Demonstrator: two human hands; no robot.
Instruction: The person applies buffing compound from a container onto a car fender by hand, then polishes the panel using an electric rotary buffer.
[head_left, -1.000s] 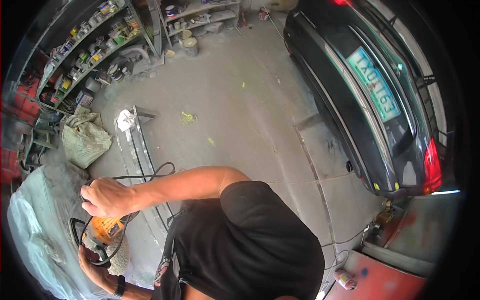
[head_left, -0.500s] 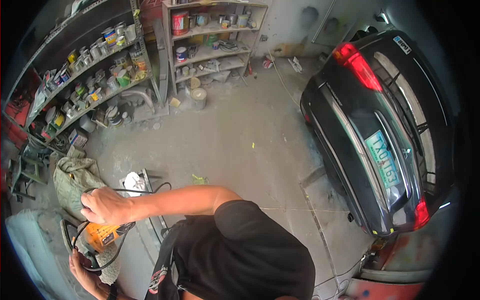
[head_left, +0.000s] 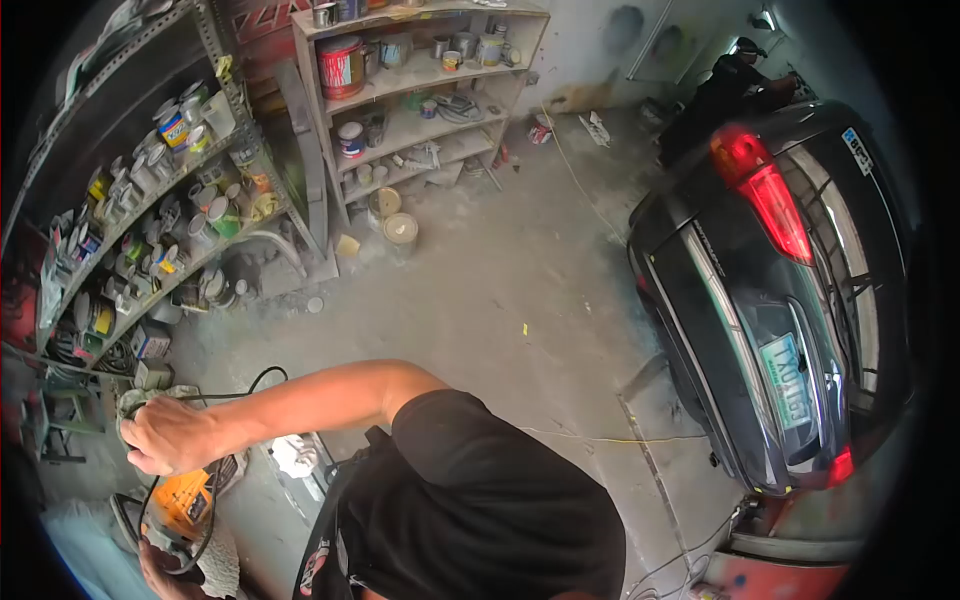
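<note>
Stretched out to the left, my right hand (head_left: 172, 435) is closed in a fist on a black power cord (head_left: 211, 515), which loops past the orange power tool (head_left: 183, 500). Lower down, my left hand (head_left: 168, 572) is wrapped round the dark handle part of this tool, partly cut off by the dark frame edge. A fluffy pale pad (head_left: 220, 562) shows beside the tool. Pale bluish sheeting (head_left: 85, 545) lies at the lower left. A crumpled white cloth (head_left: 295, 455) rests on a narrow metal stand (head_left: 300, 492).
Shelves (head_left: 165, 190) with several paint cans line the left, and another shelf unit (head_left: 420, 75) stands behind. A dark car (head_left: 740, 290) is at the right. Beyond it is a person (head_left: 725, 95) in dark clothes. A pale cord (head_left: 590, 438) crosses the floor.
The view has swung up and right, bringing the back shelves, more of the car and the other person into sight. Both my hands and the tool sit lower and further left in view.
</note>
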